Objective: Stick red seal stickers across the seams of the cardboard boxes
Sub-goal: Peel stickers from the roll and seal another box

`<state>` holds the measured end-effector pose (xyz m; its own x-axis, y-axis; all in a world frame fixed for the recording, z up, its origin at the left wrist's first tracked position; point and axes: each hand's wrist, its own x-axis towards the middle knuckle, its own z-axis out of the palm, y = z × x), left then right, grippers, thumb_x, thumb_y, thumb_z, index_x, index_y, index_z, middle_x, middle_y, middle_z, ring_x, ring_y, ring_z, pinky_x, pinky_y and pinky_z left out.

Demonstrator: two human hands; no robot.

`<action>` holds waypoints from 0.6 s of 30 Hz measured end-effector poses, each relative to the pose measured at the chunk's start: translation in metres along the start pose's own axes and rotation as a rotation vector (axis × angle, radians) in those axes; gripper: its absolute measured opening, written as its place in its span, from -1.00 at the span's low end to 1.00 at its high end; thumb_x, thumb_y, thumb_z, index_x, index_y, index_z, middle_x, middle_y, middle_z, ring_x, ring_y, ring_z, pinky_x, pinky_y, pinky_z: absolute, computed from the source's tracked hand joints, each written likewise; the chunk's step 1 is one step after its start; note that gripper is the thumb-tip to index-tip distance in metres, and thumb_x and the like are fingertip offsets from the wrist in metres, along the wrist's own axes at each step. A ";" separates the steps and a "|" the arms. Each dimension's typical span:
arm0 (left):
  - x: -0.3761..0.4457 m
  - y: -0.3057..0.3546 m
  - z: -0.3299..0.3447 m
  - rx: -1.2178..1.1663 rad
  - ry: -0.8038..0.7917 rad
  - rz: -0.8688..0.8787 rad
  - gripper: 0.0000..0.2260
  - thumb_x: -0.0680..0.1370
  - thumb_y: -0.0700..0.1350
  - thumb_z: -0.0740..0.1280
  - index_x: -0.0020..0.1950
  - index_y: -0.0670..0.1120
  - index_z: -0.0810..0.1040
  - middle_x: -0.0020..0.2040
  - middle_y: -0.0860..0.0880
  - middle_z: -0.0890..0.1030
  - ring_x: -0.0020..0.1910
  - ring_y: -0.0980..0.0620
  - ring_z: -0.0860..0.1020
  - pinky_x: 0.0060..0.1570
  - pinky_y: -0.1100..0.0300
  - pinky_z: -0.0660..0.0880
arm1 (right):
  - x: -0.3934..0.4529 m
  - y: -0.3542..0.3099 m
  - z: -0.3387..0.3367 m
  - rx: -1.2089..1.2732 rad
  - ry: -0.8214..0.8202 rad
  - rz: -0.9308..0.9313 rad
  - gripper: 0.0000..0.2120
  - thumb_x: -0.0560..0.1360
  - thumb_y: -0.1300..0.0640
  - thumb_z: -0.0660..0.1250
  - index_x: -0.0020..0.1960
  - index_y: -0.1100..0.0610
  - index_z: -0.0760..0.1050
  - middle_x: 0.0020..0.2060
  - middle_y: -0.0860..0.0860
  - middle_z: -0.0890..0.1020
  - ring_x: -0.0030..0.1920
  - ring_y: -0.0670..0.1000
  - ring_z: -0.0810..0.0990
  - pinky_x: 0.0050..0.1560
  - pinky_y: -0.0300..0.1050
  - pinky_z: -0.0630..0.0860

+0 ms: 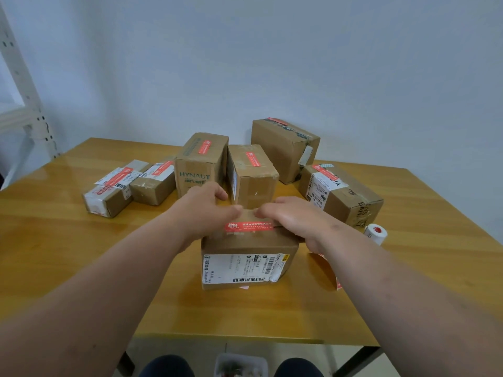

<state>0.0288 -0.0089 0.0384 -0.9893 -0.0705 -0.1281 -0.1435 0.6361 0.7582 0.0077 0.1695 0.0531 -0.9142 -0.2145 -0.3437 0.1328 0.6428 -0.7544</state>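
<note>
Two hands are laid on the top of the nearest cardboard box [249,265]. The fingers [268,212] of the right hand [290,219] are held nearly straight and flat against the cardboard; those of the left hand [208,210] are bent over the far top edge, and whether they pinch anything cannot be told. Directly below the fingertips, between the two hands, one red seal sticker [249,226] with white print is seen stuck flat across the top seam. A white shipping label [239,268] with barcodes is carried on the box's near face.

Beyond the fingers, six more brown rectangular boxes are counted, each bearing a red sticker: two low ones [128,186] far left of the left hand, a tall one printed HYNAUT [200,164], a smaller one [251,175] just behind the fingertips, a large one [284,148] further back, and one [340,194] beside the right hand. A white sticker roll [375,234] is seen right of the right wrist, and a backing strip [328,270] lies under the right forearm. Everything is carried by a glossy yellow wooden surface [81,254].
</note>
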 end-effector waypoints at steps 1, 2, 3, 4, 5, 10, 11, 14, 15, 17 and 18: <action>-0.001 0.001 0.001 0.042 -0.007 -0.011 -0.55 0.44 0.12 0.45 0.25 0.07 0.40 0.14 -0.03 0.44 0.06 -0.03 0.50 0.00 0.08 0.57 | 0.001 0.001 0.001 -0.045 -0.010 -0.013 -0.68 0.47 -0.07 0.39 0.16 0.04 0.51 -0.01 0.03 0.65 -0.02 0.02 0.63 -0.01 -0.09 0.56; -0.002 0.002 0.002 0.067 -0.011 -0.029 -0.49 0.39 0.12 0.50 0.26 0.09 0.39 0.16 -0.04 0.41 0.07 -0.04 0.49 0.04 0.04 0.57 | 0.002 0.002 0.002 -0.087 -0.020 -0.022 -0.62 0.43 -0.08 0.44 0.19 0.02 0.49 0.01 0.02 0.64 -0.01 0.03 0.63 0.04 -0.06 0.58; -0.002 0.002 0.001 0.064 -0.012 -0.040 -0.46 0.37 0.07 0.53 0.27 0.10 0.39 0.19 -0.04 0.39 0.08 -0.05 0.48 0.06 0.03 0.57 | 0.003 0.002 0.002 -0.107 -0.030 -0.023 -0.57 0.40 -0.06 0.47 0.21 0.01 0.48 0.03 0.01 0.62 0.01 0.03 0.62 0.08 -0.03 0.58; -0.003 0.003 0.001 0.039 -0.018 -0.045 -0.47 0.38 0.00 0.53 0.27 0.10 0.39 0.21 -0.05 0.38 0.10 -0.05 0.47 0.06 0.05 0.56 | 0.003 0.003 0.001 -0.107 -0.040 -0.023 -0.56 0.40 -0.04 0.47 0.23 0.00 0.47 0.05 0.02 0.61 0.03 0.04 0.62 0.12 0.00 0.58; -0.004 0.003 -0.001 0.009 -0.026 -0.047 -0.48 0.39 -0.06 0.52 0.28 0.09 0.39 0.23 -0.06 0.38 0.11 -0.05 0.46 0.04 0.08 0.55 | 0.004 0.004 0.000 -0.096 -0.052 -0.025 -0.57 0.41 -0.02 0.46 0.24 -0.01 0.46 0.06 0.02 0.61 0.05 0.04 0.61 0.16 0.01 0.56; -0.009 0.006 0.000 0.007 -0.043 -0.043 -0.44 0.39 -0.09 0.53 0.32 0.10 0.38 0.25 -0.04 0.34 0.12 -0.05 0.45 -0.02 0.12 0.53 | 0.003 0.006 -0.001 -0.053 -0.081 -0.032 -0.54 0.41 0.03 0.46 0.27 -0.01 0.44 0.10 0.02 0.59 0.09 0.06 0.59 0.15 -0.02 0.55; -0.010 0.007 -0.001 -0.002 -0.047 -0.042 -0.46 0.41 -0.13 0.51 0.31 0.09 0.39 0.24 -0.04 0.34 0.11 -0.04 0.45 -0.06 0.15 0.52 | 0.003 0.006 -0.001 -0.053 -0.085 -0.029 -0.53 0.42 0.06 0.46 0.29 -0.01 0.43 0.12 0.03 0.58 0.10 0.06 0.59 0.18 -0.01 0.54; -0.011 0.004 -0.005 -0.107 -0.079 -0.025 -0.56 0.49 -0.26 0.40 0.30 0.05 0.41 0.13 -0.01 0.42 0.01 0.01 0.47 -0.19 0.24 0.45 | 0.006 0.011 -0.005 0.003 -0.119 -0.020 -0.48 0.44 0.18 0.40 0.38 -0.02 0.41 0.18 0.04 0.57 0.15 0.08 0.57 0.27 0.06 0.50; -0.011 0.002 -0.007 -0.147 -0.090 -0.024 -0.58 0.51 -0.30 0.37 0.29 0.04 0.42 0.09 0.01 0.44 -0.01 0.03 0.47 -0.20 0.25 0.43 | 0.007 0.013 -0.006 0.035 -0.131 -0.021 -0.47 0.45 0.23 0.37 0.40 -0.02 0.41 0.19 0.04 0.56 0.16 0.09 0.56 0.28 0.06 0.49; -0.013 -0.002 -0.010 -0.212 -0.103 -0.031 -0.58 0.52 -0.36 0.31 0.29 0.02 0.44 0.07 0.02 0.44 -0.01 0.04 0.45 -0.19 0.25 0.40 | 0.006 0.016 -0.010 0.099 -0.159 -0.032 -0.44 0.48 0.30 0.32 0.43 -0.02 0.38 0.20 0.03 0.54 0.17 0.08 0.54 0.26 0.01 0.50; -0.013 -0.004 -0.012 -0.230 -0.103 -0.033 -0.57 0.52 -0.38 0.29 0.29 0.02 0.45 0.07 0.02 0.44 0.00 0.04 0.44 -0.18 0.24 0.39 | 0.004 0.017 -0.012 0.128 -0.176 -0.039 -0.43 0.48 0.32 0.31 0.44 -0.02 0.36 0.21 0.03 0.52 0.18 0.07 0.53 0.24 -0.03 0.50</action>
<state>0.0423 -0.0193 0.0445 -0.9776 -0.0017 -0.2107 -0.1897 0.4421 0.8767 0.0016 0.1882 0.0452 -0.8401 -0.3702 -0.3965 0.1562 0.5348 -0.8304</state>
